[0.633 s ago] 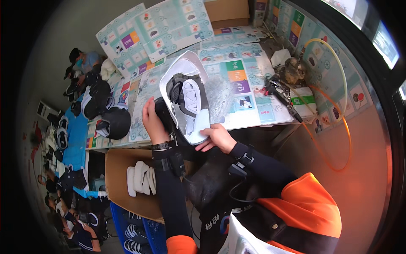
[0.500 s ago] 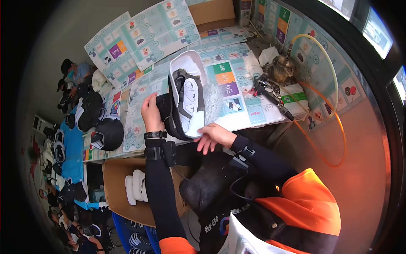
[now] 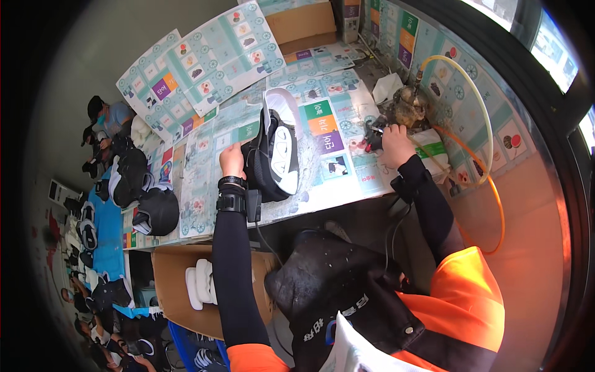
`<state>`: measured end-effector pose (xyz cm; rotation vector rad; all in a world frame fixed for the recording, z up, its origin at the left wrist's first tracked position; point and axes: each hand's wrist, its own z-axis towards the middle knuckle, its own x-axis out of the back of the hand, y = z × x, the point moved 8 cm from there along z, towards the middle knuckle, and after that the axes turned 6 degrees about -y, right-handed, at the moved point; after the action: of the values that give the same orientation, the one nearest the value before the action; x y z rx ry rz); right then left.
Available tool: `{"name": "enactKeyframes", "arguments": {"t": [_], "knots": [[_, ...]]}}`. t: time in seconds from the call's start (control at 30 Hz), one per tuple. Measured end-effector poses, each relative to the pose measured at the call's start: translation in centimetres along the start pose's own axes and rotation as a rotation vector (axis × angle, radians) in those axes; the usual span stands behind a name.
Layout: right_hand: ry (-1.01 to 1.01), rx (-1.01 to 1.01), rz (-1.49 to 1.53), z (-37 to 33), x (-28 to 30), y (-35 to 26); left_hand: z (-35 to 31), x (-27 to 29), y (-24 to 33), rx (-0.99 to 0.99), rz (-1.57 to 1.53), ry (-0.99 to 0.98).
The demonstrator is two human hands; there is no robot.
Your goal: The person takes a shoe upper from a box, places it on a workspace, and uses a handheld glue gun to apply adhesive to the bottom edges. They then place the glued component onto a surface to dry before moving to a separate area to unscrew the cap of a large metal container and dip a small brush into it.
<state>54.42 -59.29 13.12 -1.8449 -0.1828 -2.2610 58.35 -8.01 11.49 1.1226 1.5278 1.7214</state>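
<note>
A black and white shoe upper [image 3: 268,170] stands tilted near the front edge of the covered table, its white lining and white-patterned face showing. My left hand [image 3: 233,161] grips it along its left side, thumb and fingers closed on the black edge. Farther right, my right hand [image 3: 398,147] is closed around a dark spray gun [image 3: 373,137] with a red part. Most of the gun is hidden by that hand.
A yellow hose [image 3: 491,124] and an orange hose [image 3: 498,217] loop at the right by the wall. More black shoe uppers [image 3: 158,211] lie on the left. Below the table sits a cardboard box [image 3: 170,273] with white pieces. Other people work at the far left.
My right hand has left the shoe upper's lower end, moved right and closed on the spray gun. The upper, still in my left hand, has turned and stands more upright.
</note>
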Motion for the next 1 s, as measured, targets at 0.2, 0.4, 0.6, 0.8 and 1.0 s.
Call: {"name": "enactKeyframes", "arguments": {"t": [0.2, 0.4, 0.6, 0.8, 1.0], "knots": [[0.059, -0.079, 0.240, 1.1, 1.5, -1.3, 0.0, -0.2, -0.2, 0.103, -0.124, -0.084], [-0.323, 0.050, 1.348, -1.7, 8.6, -8.4, -0.7, -0.7, 1.0, 0.054, -0.118, -0.108], [-0.311, 0.250, 0.905, -1.3, 8.4, -12.4, -1.1, -0.3, 0.8, 0.031, -0.119, -0.112], [-0.259, 0.344, 0.785, -2.2, 8.2, -12.3, -1.7, -1.0, 1.6, 0.069, -0.073, -0.117], [-0.097, 0.242, 0.856, -1.9, 10.4, -12.0, -1.1, -0.1, 0.8, 0.043, -0.119, -0.109]]}}
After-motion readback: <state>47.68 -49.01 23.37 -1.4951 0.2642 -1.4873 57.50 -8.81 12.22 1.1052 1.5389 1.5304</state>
